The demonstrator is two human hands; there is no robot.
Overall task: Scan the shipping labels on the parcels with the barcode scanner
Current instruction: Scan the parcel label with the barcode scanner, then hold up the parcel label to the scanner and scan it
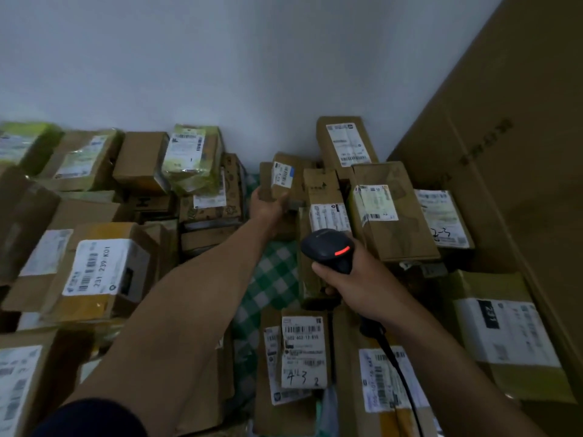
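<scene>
My left hand reaches far forward and grips a small brown parcel from below, tilted so its white label faces me. Nearer to me, my right hand holds a black barcode scanner by its handle. A red light glows on the scanner's head, which points toward the parcels ahead. The scanner's black cable trails down to the lower right. Several labelled cardboard parcels lie all around.
Parcels are piled on the left, at the back right and close in front. A green checked cloth shows between them. A large cardboard box leans along the right. A white wall stands behind.
</scene>
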